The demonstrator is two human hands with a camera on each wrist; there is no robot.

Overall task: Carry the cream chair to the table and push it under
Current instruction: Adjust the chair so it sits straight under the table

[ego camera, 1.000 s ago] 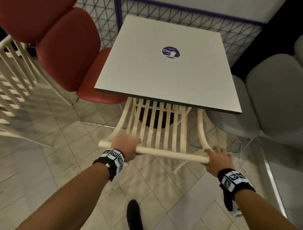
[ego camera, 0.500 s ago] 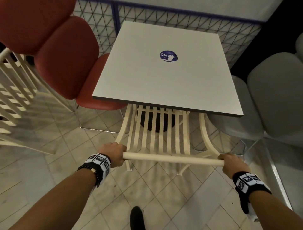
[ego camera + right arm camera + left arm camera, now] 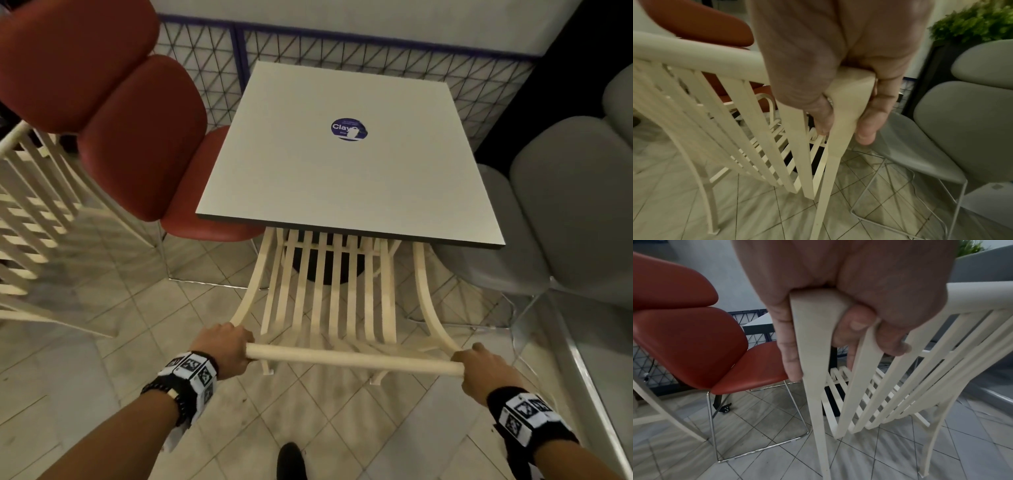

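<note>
The cream slatted chair (image 3: 337, 301) stands in front of me, its seat partly hidden under the near edge of the square grey table (image 3: 342, 178). My left hand (image 3: 226, 346) grips the left end of the chair's round top rail, and my right hand (image 3: 479, 368) grips the right end. In the left wrist view my left hand (image 3: 838, 318) curls its fingers round the rail corner of the chair (image 3: 900, 378). The right wrist view shows my right hand (image 3: 838, 84) wrapped round the other corner of the chair (image 3: 735, 113).
A red padded chair (image 3: 144, 137) stands left of the table, a grey padded chair (image 3: 565, 219) right of it. Another cream slatted chair (image 3: 30, 212) is at far left. A wire mesh fence (image 3: 342, 51) backs the table. My shoe (image 3: 291, 459) is on the tiled floor.
My hands slid outward to the ends of the top rail. The rail has come nearer to me and lower in view, and more of the slatted back shows outside the table edge.
</note>
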